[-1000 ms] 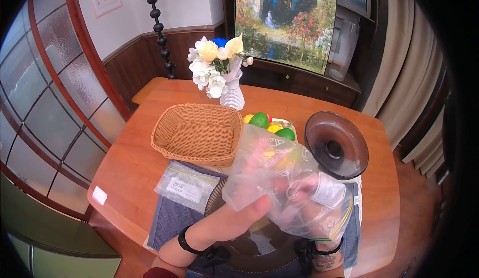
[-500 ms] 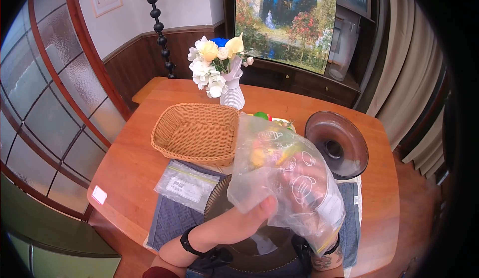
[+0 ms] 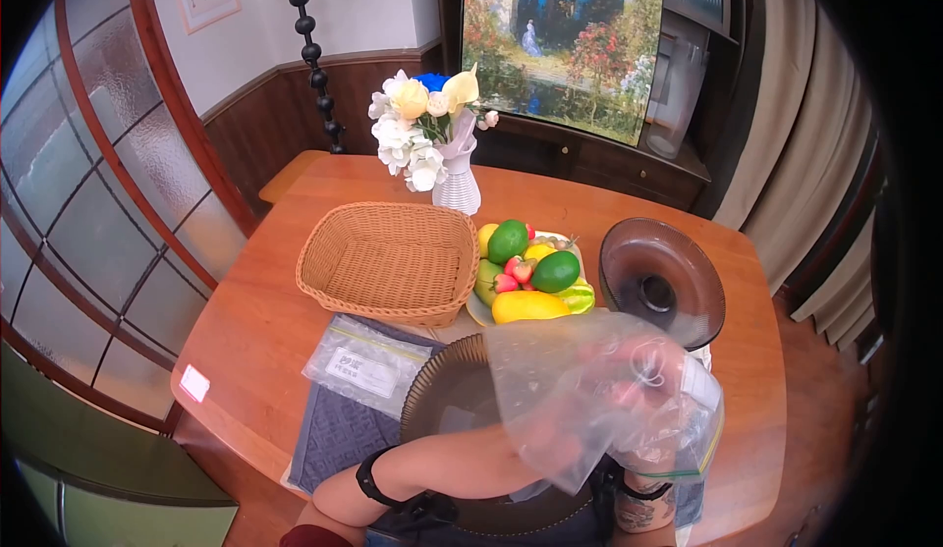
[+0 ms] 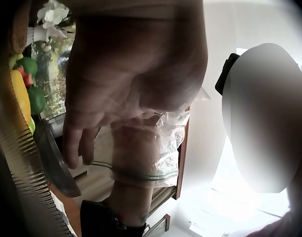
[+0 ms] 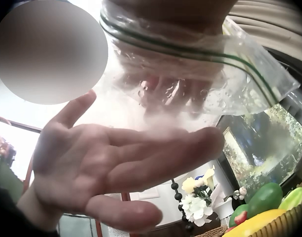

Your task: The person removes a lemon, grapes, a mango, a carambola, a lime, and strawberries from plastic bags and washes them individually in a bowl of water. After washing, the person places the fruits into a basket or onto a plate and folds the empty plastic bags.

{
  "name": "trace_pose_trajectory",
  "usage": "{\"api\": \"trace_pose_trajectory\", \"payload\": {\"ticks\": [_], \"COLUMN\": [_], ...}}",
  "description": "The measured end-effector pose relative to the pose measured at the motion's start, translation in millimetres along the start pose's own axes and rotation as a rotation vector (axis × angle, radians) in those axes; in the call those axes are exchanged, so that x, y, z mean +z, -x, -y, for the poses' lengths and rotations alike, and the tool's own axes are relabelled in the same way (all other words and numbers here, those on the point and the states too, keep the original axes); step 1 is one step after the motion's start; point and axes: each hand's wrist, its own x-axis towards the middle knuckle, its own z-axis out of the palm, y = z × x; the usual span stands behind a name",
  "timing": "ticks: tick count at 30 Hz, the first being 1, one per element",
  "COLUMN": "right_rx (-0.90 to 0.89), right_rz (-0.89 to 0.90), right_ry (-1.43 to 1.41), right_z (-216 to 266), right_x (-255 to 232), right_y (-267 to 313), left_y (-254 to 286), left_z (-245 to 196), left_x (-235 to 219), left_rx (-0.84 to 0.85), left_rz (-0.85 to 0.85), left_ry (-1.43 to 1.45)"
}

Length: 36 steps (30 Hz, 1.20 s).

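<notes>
A clear zip bag (image 3: 580,360) with white printed drawings is drawn over my right hand (image 3: 643,390), its green-lined mouth around that wrist. In the right wrist view, the right hand's fingers (image 5: 178,94) reach down inside the plastic, with droplets on it. My left hand (image 5: 116,163) is beside the bag, its fingers mostly straight and spread; in the head view it lies partly behind the plastic. The left wrist view shows its palm (image 4: 136,74) close to the bagged hand. Below both hands stands a brown see-through bowl (image 3: 437,395) with a ribbed rim.
A plate of fruit (image 3: 555,270) stands behind the bowl, beside a wicker basket (image 3: 388,262). At the right is a dark translucent ring-shaped dish (image 3: 697,277). Another labelled zip bag (image 3: 363,365) lies on a blue cloth (image 3: 339,434). A flower vase (image 3: 457,189) stands farther back.
The bag has come down and right, uncovering the fruit. My left hand, whose thumb was against the bag's left side, has shifted right and lower, its fingers now off that edge.
</notes>
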Motion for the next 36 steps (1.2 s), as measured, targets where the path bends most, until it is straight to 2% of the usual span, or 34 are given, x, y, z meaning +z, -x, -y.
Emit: {"api": "trace_pose_trajectory", "payload": {"ticks": [3,4,6,7,9,12,13,18,21,23,26,30,32,36], "right_rx": [-0.006,-0.010,-0.022,-0.025,-0.035,-0.048,-0.053,-0.067,-0.074,-0.080,-0.087,-0.099,-0.103,-0.105], "right_rz": [0.006,0.013,0.024,0.031,0.043,0.061,0.066,0.084,0.095,0.101,0.107,0.114,0.116,0.099], "right_ry": [0.011,0.015,0.027,0.032,0.045,0.064,0.072,0.098,0.112,0.122,0.135,0.148,0.159,0.176], "right_z": [0,-1,-1,-1,-1,0,0,0,0,0,0,0,-1,1], "right_x": [-1,1,1,1,2,3,3,5,5,4,4,4,4,2], "right_y": [0,-2,-2,-2,-2,-2,-2,0,0,0,0,0,1,2], "left_y": [4,3,-2,-10,-18,-20,-19,-25,-20,-20,-23,-27,-20,-23], "left_z": [-4,-8,-8,-3,11,23,10,10,-2,13,16,13,2,-13], "left_x": [-12,-14,-11,-6,-5,-11,-11,-9,-9,-16,-4,-14,-14,-13], "left_rx": [-0.112,-0.104,-0.096,0.042,0.181,0.290,0.241,0.154,0.093,0.128,0.170,0.272,0.165,0.099], "left_rz": [0.099,0.083,0.066,-0.066,-0.198,-0.199,-0.230,-0.369,-0.436,-0.325,-0.402,-0.368,-0.414,-0.517], "left_ry": [-0.027,0.161,0.348,0.443,0.537,0.436,0.456,0.637,0.623,0.571,0.526,0.488,0.525,0.515]}}
